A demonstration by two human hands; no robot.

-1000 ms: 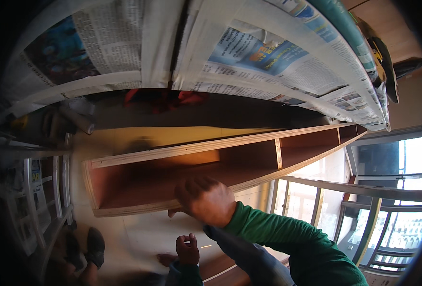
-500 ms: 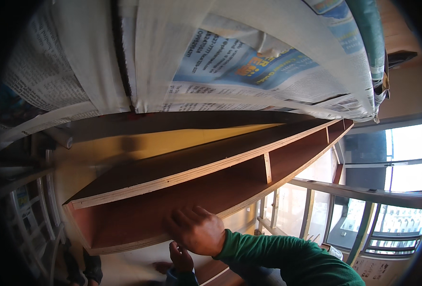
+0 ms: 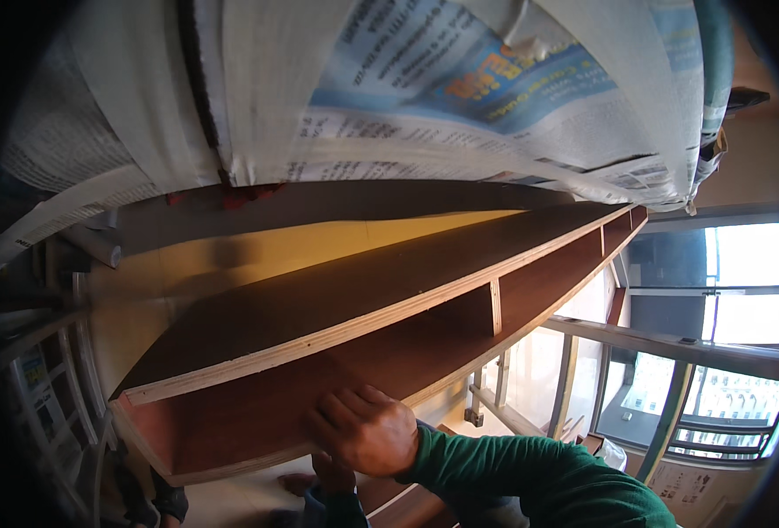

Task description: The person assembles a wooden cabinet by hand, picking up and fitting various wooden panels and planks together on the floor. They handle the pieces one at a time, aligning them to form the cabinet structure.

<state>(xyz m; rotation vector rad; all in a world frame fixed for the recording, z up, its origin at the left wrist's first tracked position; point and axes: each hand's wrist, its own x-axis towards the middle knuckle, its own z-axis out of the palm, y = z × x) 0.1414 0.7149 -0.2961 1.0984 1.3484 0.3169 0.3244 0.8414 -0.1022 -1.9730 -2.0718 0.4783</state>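
Observation:
A long plywood cabinet carcass slants up to the right, with a dark-faced top panel, reddish-brown inside and upright dividers. My right hand, in a green sleeve, is closed at its lower front edge, fingers curled toward the open compartment. Its fingertips are blurred, and whatever may be in them is hidden. Just below, under that edge, my left hand is mostly covered by the right one; its fingers do not show.
Above the carcass hangs a large form wrapped in newspaper and pale tape. A wooden frame stands before bright windows at the right. Metal racks are at the left. A dark trouser leg shows at lower left.
My right hand stays closed at the lower edge, slightly lower in view. My left hand, whose curled fingers showed before, is now more hidden behind it. The view has shifted a little.

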